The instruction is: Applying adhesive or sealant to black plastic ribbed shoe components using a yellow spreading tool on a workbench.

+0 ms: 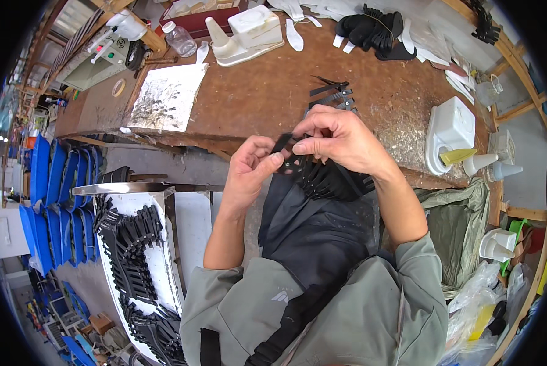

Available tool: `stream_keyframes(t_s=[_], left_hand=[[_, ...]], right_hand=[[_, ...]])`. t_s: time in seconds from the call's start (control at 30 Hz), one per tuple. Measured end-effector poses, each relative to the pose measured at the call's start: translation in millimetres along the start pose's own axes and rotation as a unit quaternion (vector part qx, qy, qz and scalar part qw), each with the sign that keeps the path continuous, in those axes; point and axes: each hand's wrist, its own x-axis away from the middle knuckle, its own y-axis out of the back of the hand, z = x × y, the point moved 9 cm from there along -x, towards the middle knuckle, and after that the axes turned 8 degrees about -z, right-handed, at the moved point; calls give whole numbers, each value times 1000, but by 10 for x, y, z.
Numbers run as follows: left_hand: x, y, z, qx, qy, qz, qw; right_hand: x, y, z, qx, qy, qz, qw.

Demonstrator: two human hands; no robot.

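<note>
Over my lap, close to the front edge of the bench, my left hand pinches a short black strap between thumb and fingers. My right hand closes on the same strap from the other side, thumb and forefinger pressed together. A small dark round fitting shows just beneath the strap, too small to name. Below my right hand a bundle of black straps fans out across my dark apron. More black straps with small metal parts lie on the bench just beyond my right hand, partly hidden by it.
The brown bench carries a stained white sheet, white glue pots, a clear bottle and a tied black bundle. At left stands a white tray of black straps; blue bins stack behind it.
</note>
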Motion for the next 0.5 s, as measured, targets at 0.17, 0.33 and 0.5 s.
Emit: stream_keyframes(t_s=[0.17,0.33,0.5], left_hand=[[-57,-282,-130,-215,-14,18,976],[-246,-603,-10,-203,-12,63,977],[-373,-854,81,-311,7,141,940]], right_hand=[[125,233,50,-20,62,-43,997],[190,405,-100,-147,-16,-16,989],[282,721,-43,-35,68,-101,992]])
